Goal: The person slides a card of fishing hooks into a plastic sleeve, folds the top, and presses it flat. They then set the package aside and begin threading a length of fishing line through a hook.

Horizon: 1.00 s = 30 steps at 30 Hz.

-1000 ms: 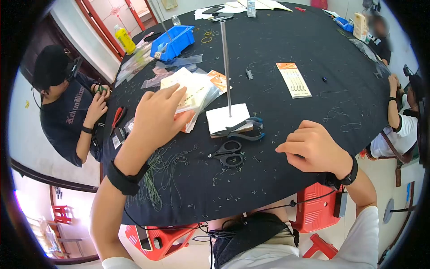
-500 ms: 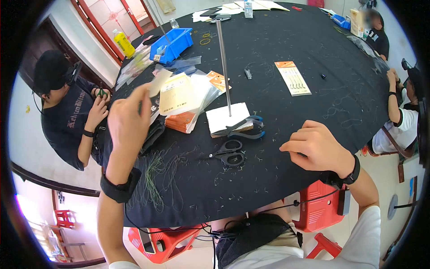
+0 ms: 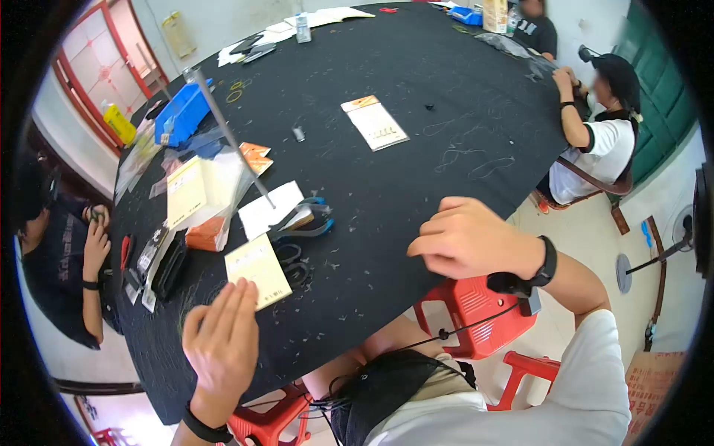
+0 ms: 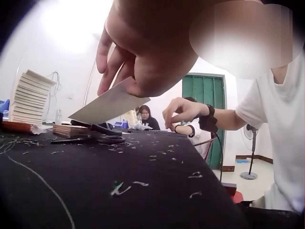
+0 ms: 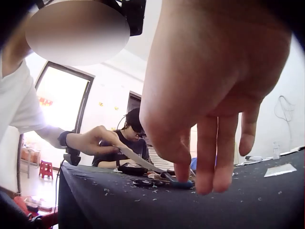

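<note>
My left hand [image 3: 223, 342] pinches a cream card [image 3: 258, 272] between thumb and fingers; in the left wrist view the card [image 4: 110, 104] hangs tilted above the table. Beneath it in the head view, black scissors [image 3: 296, 269] are partly covered. My right hand [image 3: 476, 241] hovers over the table's near right part, fingers loosely bent and holding nothing; the right wrist view shows this hand [image 5: 205, 109] with fingers pointing down. A white block [image 3: 269, 210] with a metal rod [image 3: 236, 146] stands beyond the card, blue-handled pliers [image 3: 316, 223] against it.
A stack of cream cards [image 3: 186, 195], a black case [image 3: 171, 266] and a blue bin [image 3: 178, 115] lie at the left. A card with hooks [image 3: 375, 124] lies farther back on the black table [image 3: 357, 201]. Other people sit left and right.
My left hand has brought a cream card from the stack toward the near middle, over the scissors. The head view has swung right; my right hand keeps much the same pose.
</note>
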Each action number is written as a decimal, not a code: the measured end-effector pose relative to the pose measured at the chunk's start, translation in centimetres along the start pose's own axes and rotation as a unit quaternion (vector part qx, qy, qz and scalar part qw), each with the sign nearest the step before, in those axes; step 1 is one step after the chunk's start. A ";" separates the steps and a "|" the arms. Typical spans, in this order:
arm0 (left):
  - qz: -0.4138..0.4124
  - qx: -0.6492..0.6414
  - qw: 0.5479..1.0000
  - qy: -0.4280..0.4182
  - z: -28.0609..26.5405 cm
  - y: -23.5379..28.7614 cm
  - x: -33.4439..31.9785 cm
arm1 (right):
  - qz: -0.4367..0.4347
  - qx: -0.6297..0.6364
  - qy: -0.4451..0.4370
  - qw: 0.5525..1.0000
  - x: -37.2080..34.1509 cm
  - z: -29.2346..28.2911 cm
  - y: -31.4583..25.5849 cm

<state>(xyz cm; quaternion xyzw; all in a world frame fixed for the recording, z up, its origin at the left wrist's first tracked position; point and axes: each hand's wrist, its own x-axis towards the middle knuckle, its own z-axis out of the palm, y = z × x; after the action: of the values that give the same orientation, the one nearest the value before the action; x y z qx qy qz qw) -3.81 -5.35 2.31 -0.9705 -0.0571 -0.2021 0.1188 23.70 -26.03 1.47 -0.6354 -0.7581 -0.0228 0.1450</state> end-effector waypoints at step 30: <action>0.024 -0.205 0.958 -0.198 0.9 1.3 -0.9 | 0.021 0.001 0.102 0.995 13.1 5.6 2.8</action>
<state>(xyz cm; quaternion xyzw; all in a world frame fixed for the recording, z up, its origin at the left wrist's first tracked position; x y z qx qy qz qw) -4.07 -6.47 0.92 -0.9957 -0.0136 -0.0105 -0.0914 23.42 -11.75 -1.06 -0.6455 -0.7257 -0.0834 0.2229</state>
